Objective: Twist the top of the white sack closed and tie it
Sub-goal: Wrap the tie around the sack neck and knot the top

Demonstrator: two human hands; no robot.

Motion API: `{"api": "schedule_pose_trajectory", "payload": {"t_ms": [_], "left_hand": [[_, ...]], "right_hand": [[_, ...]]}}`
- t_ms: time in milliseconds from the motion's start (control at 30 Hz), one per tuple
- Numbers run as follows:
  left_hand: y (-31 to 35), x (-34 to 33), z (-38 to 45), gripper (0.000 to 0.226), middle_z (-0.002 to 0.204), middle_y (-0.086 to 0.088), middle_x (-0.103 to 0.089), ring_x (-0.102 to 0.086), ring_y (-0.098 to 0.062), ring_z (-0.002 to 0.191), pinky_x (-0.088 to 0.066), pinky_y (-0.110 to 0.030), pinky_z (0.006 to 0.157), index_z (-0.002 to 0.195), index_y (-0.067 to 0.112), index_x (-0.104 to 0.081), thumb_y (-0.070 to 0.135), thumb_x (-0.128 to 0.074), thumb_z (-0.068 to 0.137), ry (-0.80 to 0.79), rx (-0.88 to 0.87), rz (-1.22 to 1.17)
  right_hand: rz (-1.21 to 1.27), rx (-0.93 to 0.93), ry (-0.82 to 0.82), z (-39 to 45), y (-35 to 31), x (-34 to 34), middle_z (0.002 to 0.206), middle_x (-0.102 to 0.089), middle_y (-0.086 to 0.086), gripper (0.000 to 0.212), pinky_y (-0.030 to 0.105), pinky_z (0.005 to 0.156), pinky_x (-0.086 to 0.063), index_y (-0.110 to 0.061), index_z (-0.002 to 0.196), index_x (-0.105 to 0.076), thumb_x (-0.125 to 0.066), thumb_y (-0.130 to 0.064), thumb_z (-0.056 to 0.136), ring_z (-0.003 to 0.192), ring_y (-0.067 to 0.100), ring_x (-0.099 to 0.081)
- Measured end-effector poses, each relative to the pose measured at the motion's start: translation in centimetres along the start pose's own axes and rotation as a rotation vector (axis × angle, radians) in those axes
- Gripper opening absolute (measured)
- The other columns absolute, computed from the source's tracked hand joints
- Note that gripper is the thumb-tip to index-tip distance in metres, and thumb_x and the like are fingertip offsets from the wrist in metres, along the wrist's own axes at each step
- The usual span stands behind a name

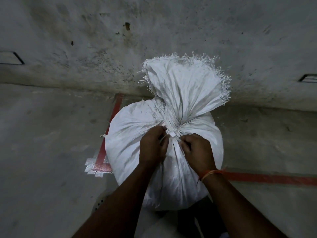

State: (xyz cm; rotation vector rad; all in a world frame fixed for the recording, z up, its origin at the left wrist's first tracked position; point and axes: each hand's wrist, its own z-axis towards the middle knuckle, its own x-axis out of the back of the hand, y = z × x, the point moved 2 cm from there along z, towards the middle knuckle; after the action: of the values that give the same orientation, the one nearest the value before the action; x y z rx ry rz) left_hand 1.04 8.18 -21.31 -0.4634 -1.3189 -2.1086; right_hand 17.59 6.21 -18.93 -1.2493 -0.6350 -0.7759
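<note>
A full white woven sack (135,127) stands on the floor in front of me. Its top is gathered into a twisted neck (173,122), and the frayed open end (187,79) fans out beyond it. A white strip (173,134) is wrapped around the neck on the near side. My left hand (152,146) pinches one end of the strip just left of the neck. My right hand (197,150) pinches the other end just right of it. Both hands rest against the sack's top, and an orange thread circles my right wrist.
A grey concrete floor (51,134) meets a stained concrete wall (103,40) just behind the sack. Red tape lines (274,177) run on the floor to the right and on the left of the sack, with a silver tape patch (96,167) at the corner.
</note>
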Motion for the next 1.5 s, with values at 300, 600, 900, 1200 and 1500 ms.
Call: {"api": "schedule_pose_trajectory", "payload": {"t_ms": [300,600,900,1200,1500], "left_hand": [[0.4,-0.4,0.2,0.010,0.094,0.000,-0.069,-0.064,-0.014,0.090,-0.050,-0.026,0.078,0.097,0.014,-0.074,0.015,-0.070,0.088,-0.006,-0.070,0.005],[0.4,-0.2,0.3,0.011,0.089,-0.002,-0.073,-0.067,-0.017,0.086,-0.051,-0.027,0.078,0.098,0.012,-0.075,0.013,-0.071,0.088,0.036,-0.010,-0.021],[0.1,-0.2,0.6,0.011,0.091,-0.001,-0.074,-0.067,-0.015,0.087,-0.048,-0.022,0.079,0.099,0.015,-0.077,0.012,-0.071,0.089,0.013,0.029,-0.052],[0.6,-0.2,0.8,0.015,0.095,-0.004,-0.075,-0.068,-0.019,0.092,-0.052,-0.029,0.084,0.102,0.012,-0.077,0.013,-0.068,0.090,0.005,0.057,-0.093],[0.7,0.0,0.6,0.012,0.094,-0.002,-0.074,-0.068,-0.017,0.091,-0.052,-0.030,0.083,0.097,0.014,-0.076,0.015,-0.067,0.088,0.006,0.086,-0.138]], "right_hand": [[-0.034,-0.026,0.063,0.1,0.6,0.6,0.087,-0.070,0.004,0.011,0.023,0.077,-0.042,-0.015,0.091,-0.076,-0.068,-0.012,0.085,0.086,0.020,-0.065],[0.319,0.142,-0.170,-0.1,-0.4,1.6,0.090,-0.067,-0.014,0.027,0.013,0.081,-0.045,-0.020,0.097,-0.076,-0.061,-0.002,0.082,0.087,0.000,-0.064],[0.257,0.229,-0.285,0.7,0.5,1.6,0.086,-0.068,-0.017,0.012,0.017,0.080,-0.051,-0.018,0.095,-0.078,-0.076,-0.016,0.084,0.088,0.002,-0.067],[0.097,0.107,0.068,1.1,0.7,1.0,0.081,-0.061,-0.002,0.007,0.021,0.071,-0.043,-0.016,0.079,-0.069,-0.072,-0.015,0.086,0.077,0.010,-0.057],[0.050,0.072,0.097,1.0,0.5,1.0,0.080,-0.063,0.000,0.004,-0.001,0.072,-0.034,-0.015,0.080,-0.073,-0.075,-0.013,0.083,0.074,0.006,-0.054]]}}
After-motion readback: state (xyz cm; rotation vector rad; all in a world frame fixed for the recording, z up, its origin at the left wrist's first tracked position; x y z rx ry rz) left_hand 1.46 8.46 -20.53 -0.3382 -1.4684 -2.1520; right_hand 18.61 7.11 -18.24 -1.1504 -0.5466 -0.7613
